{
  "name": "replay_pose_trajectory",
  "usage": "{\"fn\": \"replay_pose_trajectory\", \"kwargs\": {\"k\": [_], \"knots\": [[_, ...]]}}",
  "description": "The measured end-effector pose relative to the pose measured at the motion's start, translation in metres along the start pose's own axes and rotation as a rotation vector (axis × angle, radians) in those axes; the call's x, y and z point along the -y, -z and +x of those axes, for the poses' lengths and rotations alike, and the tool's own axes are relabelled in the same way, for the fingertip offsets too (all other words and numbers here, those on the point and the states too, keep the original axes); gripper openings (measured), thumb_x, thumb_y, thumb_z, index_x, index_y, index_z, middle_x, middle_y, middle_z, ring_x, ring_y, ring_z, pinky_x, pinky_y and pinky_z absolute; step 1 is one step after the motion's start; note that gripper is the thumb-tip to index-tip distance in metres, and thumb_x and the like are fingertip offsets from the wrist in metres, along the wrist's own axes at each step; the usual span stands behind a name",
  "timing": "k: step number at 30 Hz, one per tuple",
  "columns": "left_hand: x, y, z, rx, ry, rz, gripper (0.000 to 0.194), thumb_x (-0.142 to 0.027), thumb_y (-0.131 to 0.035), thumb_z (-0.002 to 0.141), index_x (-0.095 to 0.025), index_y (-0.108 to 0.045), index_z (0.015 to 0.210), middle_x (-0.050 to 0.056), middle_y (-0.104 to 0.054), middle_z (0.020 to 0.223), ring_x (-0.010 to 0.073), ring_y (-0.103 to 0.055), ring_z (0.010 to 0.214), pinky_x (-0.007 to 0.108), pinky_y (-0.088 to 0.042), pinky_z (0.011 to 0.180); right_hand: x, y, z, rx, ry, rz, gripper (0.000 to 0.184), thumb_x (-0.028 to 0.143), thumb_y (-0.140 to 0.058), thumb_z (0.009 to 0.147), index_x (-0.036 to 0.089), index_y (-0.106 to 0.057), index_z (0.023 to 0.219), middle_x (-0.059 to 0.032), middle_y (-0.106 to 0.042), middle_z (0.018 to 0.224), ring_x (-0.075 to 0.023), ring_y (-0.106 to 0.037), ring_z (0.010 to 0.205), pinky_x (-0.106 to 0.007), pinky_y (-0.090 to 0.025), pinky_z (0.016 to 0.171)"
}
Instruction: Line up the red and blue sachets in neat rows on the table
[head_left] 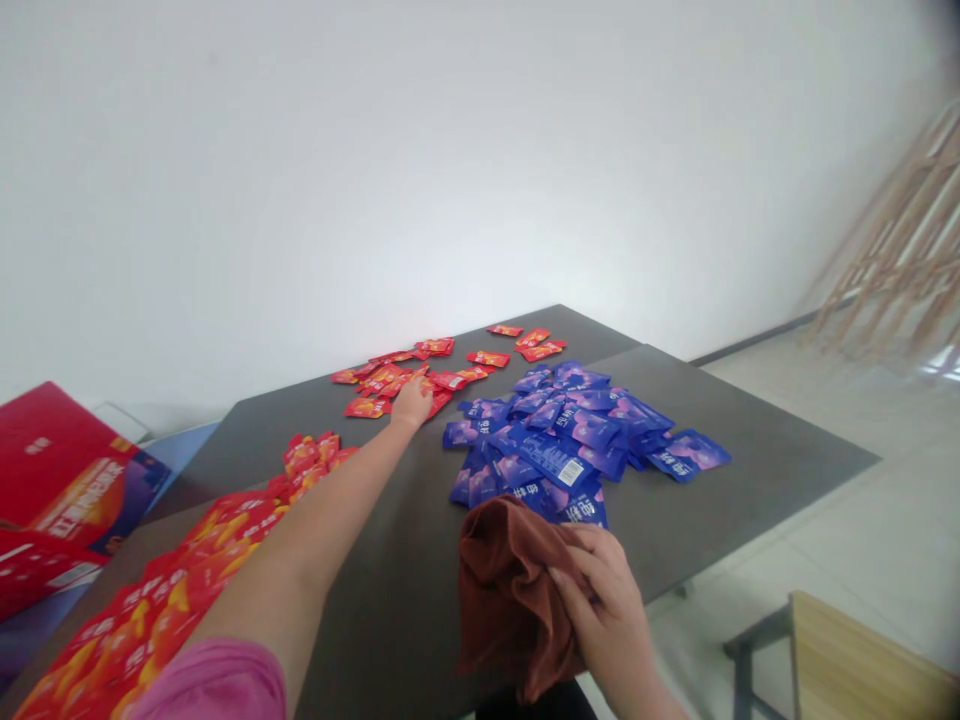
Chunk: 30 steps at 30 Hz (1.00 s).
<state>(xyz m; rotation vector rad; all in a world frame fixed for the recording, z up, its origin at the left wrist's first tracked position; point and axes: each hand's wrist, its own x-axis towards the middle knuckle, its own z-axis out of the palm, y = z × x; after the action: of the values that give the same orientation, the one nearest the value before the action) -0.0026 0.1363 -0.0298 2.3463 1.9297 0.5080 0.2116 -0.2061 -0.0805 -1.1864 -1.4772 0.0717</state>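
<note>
Blue foil sachets point(555, 440) with white lettering form a loose, overlapping pile on a dark grey tabletop point(720, 510); all positions below are given relative to this pile. Right hand point(604, 622): located at the near edge of the pile, fingers closed firmly around a bunched reddish-brown cloth point(504, 600), whose upper fold touches the nearest sachets. Left hand point(412, 403): extended beyond the far left of the pile, back upward, fingers resting on scattered red foil sachets point(397, 382); whether it has closed on a sachet cannot be determined from this view. A pink sleeve point(214, 685) shows at the upper part of that arm. Left of the pile and nearer the person, a long band of red sachets point(154, 600) lies along the table edge, with a red-and-blue printed carton point(56, 470) beyond it. Right of the pile, past the table edge, a wooden-seated chair point(862, 660) stands on the floor, and a pale wooden lattice frame point(900, 230) stands near a white wall point(450, 170).
</note>
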Motion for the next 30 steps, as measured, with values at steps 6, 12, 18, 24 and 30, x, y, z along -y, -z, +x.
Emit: {"fn": "replay_pose_trajectory", "kwargs": {"k": [6, 12, 18, 24, 30], "knots": [[0.023, -0.008, -0.011, 0.193, 0.054, 0.078, 0.064, -0.048, -0.061, 0.087, -0.013, -0.047, 0.138, 0.019, -0.053, 0.14, 0.0297, -0.051, 0.128, 0.041, -0.041, 0.104, 0.044, -0.042, -0.009, 0.05, 0.067, 0.142, 0.009, 0.018, -0.059, 0.088, 0.025, -0.062, 0.092, -0.0048, -0.063, 0.104, -0.0236, -0.057, 0.104, -0.042, -0.045, 0.09], [0.022, -0.003, -0.024, 0.272, 0.042, 0.034, 0.036, -0.035, -0.059, 0.092, -0.017, -0.057, 0.124, 0.01, -0.057, 0.128, 0.0249, -0.058, 0.112, 0.049, -0.049, 0.095, 0.038, -0.062, -0.018, 0.229, -0.074, 0.114, 0.014, 0.016, -0.067, 0.083, 0.025, -0.066, 0.094, -0.0045, -0.065, 0.102, -0.0241, -0.059, 0.1, -0.041, -0.047, 0.088], [0.016, 0.03, -0.057, 0.231, 0.101, -0.255, 0.035, -0.032, -0.049, 0.097, -0.015, -0.054, 0.127, 0.015, -0.06, 0.125, 0.0249, -0.06, 0.112, 0.044, -0.05, 0.094, 0.034, -0.059, -0.023, 0.253, -0.17, 0.197, 0.013, 0.022, -0.064, 0.085, 0.027, -0.071, 0.095, -0.0047, -0.067, 0.107, -0.0227, -0.061, 0.105, -0.036, -0.051, 0.09], [-0.001, 0.065, -0.185, 0.279, 0.133, -0.727, 0.041, -0.031, -0.026, 0.1, -0.013, -0.053, 0.125, 0.015, -0.067, 0.118, 0.0196, -0.069, 0.098, 0.032, -0.057, 0.082, 0.046, -0.041, -0.005, -0.088, -0.414, 0.213, 0.02, 0.036, -0.058, 0.089, 0.023, -0.071, 0.098, -0.0074, -0.069, 0.108, -0.0229, -0.064, 0.103, -0.038, -0.052, 0.091], [-0.02, 0.072, -0.302, 0.404, 0.162, -1.175, 0.04, -0.036, -0.055, 0.089, -0.023, -0.056, 0.127, 0.01, -0.069, 0.116, 0.0231, -0.07, 0.097, 0.038, -0.058, 0.083, 0.095, -0.048, 0.002, -0.13, -0.111, 0.212, 0.017, 0.024, -0.057, 0.09, 0.024, -0.069, 0.101, -0.0098, -0.06, 0.127, -0.0262, -0.054, 0.122, -0.045, -0.045, 0.101]]}}
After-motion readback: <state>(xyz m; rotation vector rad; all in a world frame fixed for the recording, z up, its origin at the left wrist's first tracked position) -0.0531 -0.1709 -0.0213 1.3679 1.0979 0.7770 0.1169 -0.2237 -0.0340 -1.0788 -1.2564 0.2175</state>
